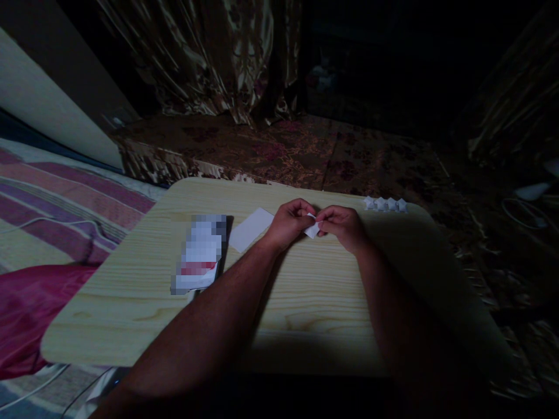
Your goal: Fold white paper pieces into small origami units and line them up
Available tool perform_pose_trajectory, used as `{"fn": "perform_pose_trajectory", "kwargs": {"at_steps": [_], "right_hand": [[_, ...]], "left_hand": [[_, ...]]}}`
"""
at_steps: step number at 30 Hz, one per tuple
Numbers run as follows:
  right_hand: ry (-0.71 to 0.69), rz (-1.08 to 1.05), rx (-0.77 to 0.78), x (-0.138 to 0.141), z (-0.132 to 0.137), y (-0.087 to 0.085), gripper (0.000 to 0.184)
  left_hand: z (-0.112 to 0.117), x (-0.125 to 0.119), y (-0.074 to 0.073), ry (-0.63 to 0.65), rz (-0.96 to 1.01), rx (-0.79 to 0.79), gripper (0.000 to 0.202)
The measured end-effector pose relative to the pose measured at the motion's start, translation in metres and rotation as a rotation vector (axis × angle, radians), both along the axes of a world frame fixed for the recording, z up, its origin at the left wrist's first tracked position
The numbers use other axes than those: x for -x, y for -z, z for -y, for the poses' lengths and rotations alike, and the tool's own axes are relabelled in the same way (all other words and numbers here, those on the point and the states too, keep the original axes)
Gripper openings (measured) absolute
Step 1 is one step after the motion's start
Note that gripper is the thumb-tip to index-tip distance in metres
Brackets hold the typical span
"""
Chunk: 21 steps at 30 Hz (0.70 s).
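Note:
My left hand (289, 223) and my right hand (343, 226) meet over the far middle of a light wooden table (305, 302). Both are closed in a pinch on one small white folded paper piece (311, 229) held between their fingertips. A flat white paper sheet (250, 228) lies just left of my left hand. Several small white paper stars (386, 204) sit in a row near the table's far right edge.
A blurred-out white and red item (200, 254) lies on the table's left part. A striped bedcover (52, 203) and red cloth (30, 308) lie to the left. A patterned dark carpet (283, 151) and shiny curtain (196, 58) are beyond. White cables (524, 212) lie at right.

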State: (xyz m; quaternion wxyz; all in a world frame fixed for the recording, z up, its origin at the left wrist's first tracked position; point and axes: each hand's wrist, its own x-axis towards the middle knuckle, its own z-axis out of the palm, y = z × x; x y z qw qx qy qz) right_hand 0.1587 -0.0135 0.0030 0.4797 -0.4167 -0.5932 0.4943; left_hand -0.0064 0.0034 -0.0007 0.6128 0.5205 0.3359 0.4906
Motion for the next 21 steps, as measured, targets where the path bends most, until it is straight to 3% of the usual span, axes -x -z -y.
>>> {"fn": "perform_pose_trajectory", "kwargs": {"at_steps": [21], "right_hand": [[-0.083,-0.053,0.067,-0.0076,-0.0009,0.0018,0.027]], "left_hand": [[0.0011,0.0031,-0.0046,0.089,0.010,0.071,0.022]]}}
